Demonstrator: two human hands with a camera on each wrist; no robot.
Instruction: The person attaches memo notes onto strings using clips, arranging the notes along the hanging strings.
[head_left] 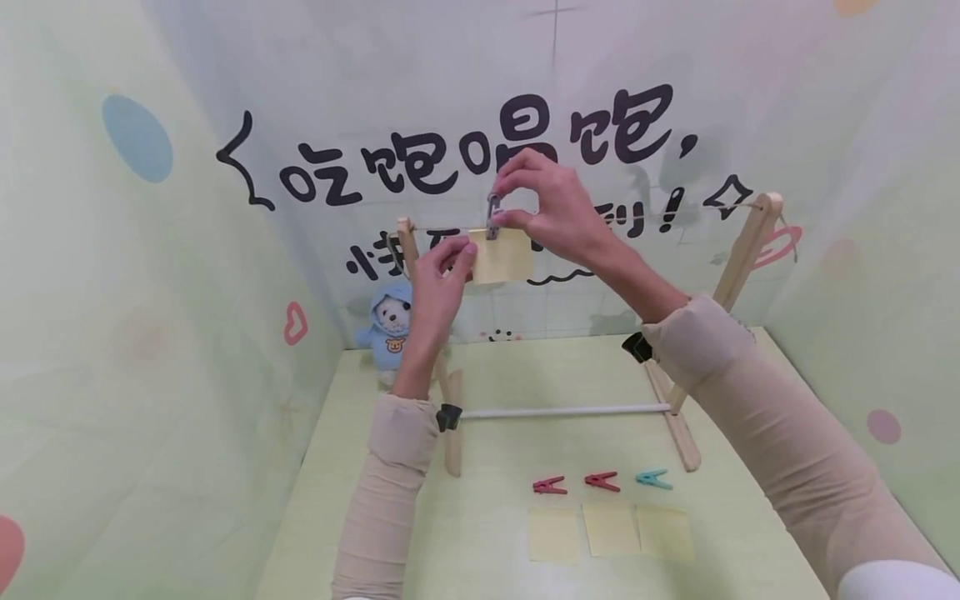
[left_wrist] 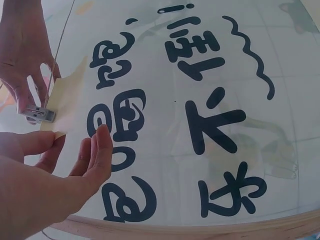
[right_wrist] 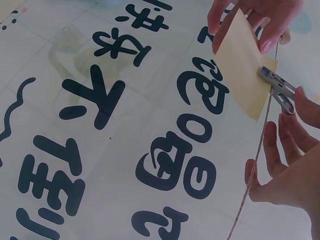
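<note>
My right hand [head_left: 558,204] holds a grey clothespin [head_left: 492,218] by its handles, between thumb and fingers. Its jaws sit over the top edge of a yellow paper note [head_left: 506,257] at the string [right_wrist: 260,145]. With thumb and index finger, my left hand [head_left: 442,283] pinches the note's left edge; the other fingers extend past it in the left wrist view. The note hangs below the string, bent in the right wrist view. On the table lie two red clothespins [head_left: 550,485] and a teal clothespin [head_left: 654,478], above three more yellow notes [head_left: 553,534].
The string runs between two wooden posts [head_left: 746,250] on a stand, joined low down by a white rod [head_left: 562,412]. Black clips [head_left: 448,417] sit at the stand's feet. A plush toy in blue [head_left: 390,333] stands behind the left post. A printed wall closes the back.
</note>
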